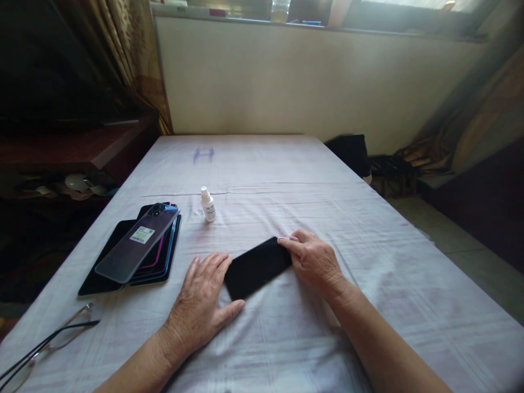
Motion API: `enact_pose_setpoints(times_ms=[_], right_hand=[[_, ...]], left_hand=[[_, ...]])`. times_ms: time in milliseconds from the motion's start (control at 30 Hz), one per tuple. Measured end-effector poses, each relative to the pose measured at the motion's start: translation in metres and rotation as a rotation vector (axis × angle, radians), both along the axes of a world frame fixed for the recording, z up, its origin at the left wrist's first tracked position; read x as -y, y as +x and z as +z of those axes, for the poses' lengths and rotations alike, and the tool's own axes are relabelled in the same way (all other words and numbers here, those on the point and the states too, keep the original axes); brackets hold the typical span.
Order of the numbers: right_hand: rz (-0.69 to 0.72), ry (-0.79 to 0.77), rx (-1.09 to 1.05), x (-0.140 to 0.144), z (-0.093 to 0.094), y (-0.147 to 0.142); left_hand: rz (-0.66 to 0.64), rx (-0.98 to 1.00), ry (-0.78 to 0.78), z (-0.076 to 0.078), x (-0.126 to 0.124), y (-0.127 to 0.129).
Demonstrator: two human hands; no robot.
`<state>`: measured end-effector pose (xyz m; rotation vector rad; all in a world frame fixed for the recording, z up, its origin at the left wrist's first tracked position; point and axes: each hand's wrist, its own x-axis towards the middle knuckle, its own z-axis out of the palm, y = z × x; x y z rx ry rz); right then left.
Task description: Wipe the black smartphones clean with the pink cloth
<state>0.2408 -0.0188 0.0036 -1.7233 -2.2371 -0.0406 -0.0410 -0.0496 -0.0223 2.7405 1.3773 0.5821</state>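
Fingers (210,266) of the left hand (199,305) lie flat and loosely spread on the cloth, the thumb stretched out along the near end of a black smartphone (257,267), so the hand grips nothing and seems only to brace the phone from sliding toward the person. The right hand (313,261) is curled over the phone's far end, fingertips narrow together and pressing on its upper corner, the palm resting on the cloth beside it; it pins rather than lifts, as far as I can see from here. The phone lies face or back down, I cannot tell which, flat on the white tablecloth (286,180), slanted between the two hands near the table's front middle.

To the left, well apart from the hands, a stack of phones (135,248) sits in a fanned pile, the top one (138,242) lying back up with a sticker on it, likely set aside within easy reach. A small white dropper bottle (208,204) stands upright just beyond the pile and behind the black phone, capped. A pair of eyeglasses (53,338) lies at the near left edge of the cloth, out of the way of both hands.
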Motion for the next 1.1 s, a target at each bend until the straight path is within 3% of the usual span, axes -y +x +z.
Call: enact_pose_setpoints(times_ms=[367, 667, 900, 1100], right_hand=[[0.17, 0.028, -0.16, 0.011, -0.012, 0.03], [0.177, 0.083, -0.16, 0.032, -0.01, 0.034], [0.155, 0.241, -0.201, 0.027, 0.003, 0.025], [0.163, 0.367, -0.184, 0.027, 0.013, 0.0]], left_hand=[[0.019, 0.033, -0.02, 0.01, -0.001, 0.004], [0.008, -0.004, 0.031, 0.019, -0.002, 0.007], [-0.057, -0.024, 0.109, 0.033, -0.01, 0.006], [-0.114, 0.016, 0.134, 0.038, -0.017, 0.004]])
